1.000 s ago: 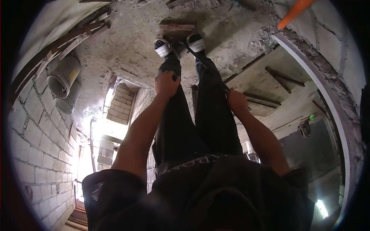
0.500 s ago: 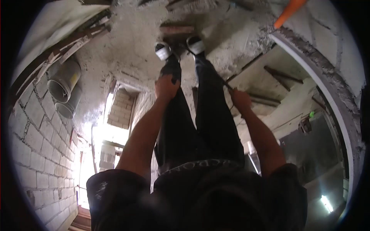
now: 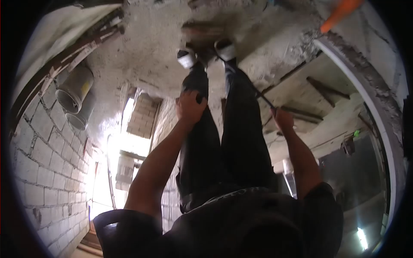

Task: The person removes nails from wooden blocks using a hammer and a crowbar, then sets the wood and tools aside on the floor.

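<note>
My left hand (image 3: 190,107) is closed in front of my left knee, its fingers curled; a small dark spot shows between thumb and fingers, and I cannot tell what it holds. Out to the side of my right leg, my right hand (image 3: 284,120) is wrapped round a thin dark bar (image 3: 264,98). The bar slants up past my right shin towards my feet, partly hidden by the leg. Just beyond my white-toed shoes (image 3: 226,50) lies a reddish-brown block or short board (image 3: 202,29) on the rough concrete floor (image 3: 150,47).
Two buckets (image 3: 76,92) lie by the block wall (image 3: 45,167) on the left. A blurred orange object (image 3: 342,15) juts in at the upper right. Dark wood pieces (image 3: 322,91) lie beyond the pale curved edge's (image 3: 361,79) inner side. Bright light enters at lower left.
The whole view has shifted slightly, with feet and hands now lower and further right. My right hand still grips the bar, and my left hand stays at the knee.
</note>
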Tool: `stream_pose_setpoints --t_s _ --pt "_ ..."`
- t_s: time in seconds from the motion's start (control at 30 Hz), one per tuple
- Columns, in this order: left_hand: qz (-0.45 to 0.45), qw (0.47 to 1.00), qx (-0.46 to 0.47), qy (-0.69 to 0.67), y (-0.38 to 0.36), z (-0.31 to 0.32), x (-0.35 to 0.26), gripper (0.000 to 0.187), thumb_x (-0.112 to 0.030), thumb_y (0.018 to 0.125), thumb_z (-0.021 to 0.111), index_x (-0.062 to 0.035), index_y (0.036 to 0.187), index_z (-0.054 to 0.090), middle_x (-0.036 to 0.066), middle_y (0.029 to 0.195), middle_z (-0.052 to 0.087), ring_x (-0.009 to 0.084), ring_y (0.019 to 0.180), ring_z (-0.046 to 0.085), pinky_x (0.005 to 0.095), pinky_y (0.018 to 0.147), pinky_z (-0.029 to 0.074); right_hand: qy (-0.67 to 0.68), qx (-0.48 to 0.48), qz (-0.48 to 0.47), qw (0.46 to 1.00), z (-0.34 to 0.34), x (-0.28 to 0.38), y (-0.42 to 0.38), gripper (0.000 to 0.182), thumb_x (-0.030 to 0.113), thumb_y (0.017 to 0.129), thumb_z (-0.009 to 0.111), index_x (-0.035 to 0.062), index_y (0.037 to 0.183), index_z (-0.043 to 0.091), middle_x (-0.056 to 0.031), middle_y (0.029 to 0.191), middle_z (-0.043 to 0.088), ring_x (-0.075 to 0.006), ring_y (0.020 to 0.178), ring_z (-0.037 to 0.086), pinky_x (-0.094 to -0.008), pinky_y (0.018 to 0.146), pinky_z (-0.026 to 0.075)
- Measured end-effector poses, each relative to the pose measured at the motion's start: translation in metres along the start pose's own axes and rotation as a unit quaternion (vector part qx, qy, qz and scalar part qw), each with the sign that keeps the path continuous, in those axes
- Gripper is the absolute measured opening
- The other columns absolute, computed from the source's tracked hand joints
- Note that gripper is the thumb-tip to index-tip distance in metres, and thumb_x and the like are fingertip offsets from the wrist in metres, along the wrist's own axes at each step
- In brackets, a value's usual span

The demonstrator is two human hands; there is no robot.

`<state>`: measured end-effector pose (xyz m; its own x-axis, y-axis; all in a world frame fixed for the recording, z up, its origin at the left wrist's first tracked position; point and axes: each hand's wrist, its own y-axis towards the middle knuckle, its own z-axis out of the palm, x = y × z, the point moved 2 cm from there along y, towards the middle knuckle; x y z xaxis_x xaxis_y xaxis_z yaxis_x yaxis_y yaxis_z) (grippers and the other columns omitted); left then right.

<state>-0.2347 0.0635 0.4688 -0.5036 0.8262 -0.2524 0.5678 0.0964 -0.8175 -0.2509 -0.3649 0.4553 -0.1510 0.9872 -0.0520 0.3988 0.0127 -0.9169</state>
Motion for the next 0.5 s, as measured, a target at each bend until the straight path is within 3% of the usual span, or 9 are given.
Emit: stream_pose_setpoints --t_s 0.03,0.13,0.23,0.37,0.5 --pt "0.012 0.999 -0.034 0.007 -0.017 0.013 0.002 0.041 -0.04 0.085 0.067 -0.0069 0.109 0.068 0.013 0.113 0.066 0.033 0.113 0.059 0.0486 0.099 0.045 -0.009 0.019 0.014 1.0 0.02 -0.005 -0.016 0.054 0.054 0.104 0.044 0.0051 0.096 0.066 -0.0193 0.071 0.068 -0.0412 0.072 0.07 -0.0546 0.066 0.055" --pt "0.001 1.0 0.005 -0.006 -0.033 0.022 0.0 0.04 -0.04 0.085 0.067 -0.007 0.107 0.068 0.013 0.112 0.066 0.0329 0.113 0.059 0.0482 0.098 0.045 0.007 0.007 0.0 1.0 0.024 0.004 -0.035 0.053 0.052 0.104 0.047 0.0036 0.094 0.064 -0.0201 0.07 0.068 -0.0414 0.071 0.07 -0.0538 0.065 0.054" --pt "-0.004 1.0 0.027 0.003 -0.024 0.018 -0.003 0.037 -0.039 0.085 0.068 -0.007 0.103 0.067 0.013 0.11 0.066 0.0329 0.113 0.059 0.0478 0.099 0.044 0.048 -0.033 -0.033 0.998 -0.011 0.036 -0.041 0.05 0.049 0.104 0.048 0.0025 0.094 0.064 -0.021 0.074 0.069 -0.0413 0.074 0.07 -0.0531 0.068 0.055" --pt "0.001 1.0 -0.007 0.019 -0.028 0.02 0.001 0.033 -0.036 0.084 0.066 -0.0069 0.1 0.067 0.013 0.108 0.066 0.0337 0.112 0.058 0.0485 0.098 0.045 0.057 0.011 -0.029 0.998 -0.077 0.09 -0.062 0.042 0.041 0.105 0.048 0.0014 0.101 0.06 -0.0225 0.084 0.071 -0.0403 0.084 0.071 -0.0526 0.075 0.055" --pt "0.012 1.0 -0.004 0.018 -0.036 0.029 0.002 0.03 -0.034 0.083 0.065 -0.0063 0.096 0.066 0.014 0.105 0.065 0.0346 0.109 0.059 0.0496 0.098 0.045 0.098 0.053 -0.042 0.993 -0.07 0.096 -0.078 0.035 0.036 0.105 0.047 0.0013 0.107 0.057 -0.0242 0.093 0.071 -0.0395 0.09 0.072 -0.0527 0.08 0.056"
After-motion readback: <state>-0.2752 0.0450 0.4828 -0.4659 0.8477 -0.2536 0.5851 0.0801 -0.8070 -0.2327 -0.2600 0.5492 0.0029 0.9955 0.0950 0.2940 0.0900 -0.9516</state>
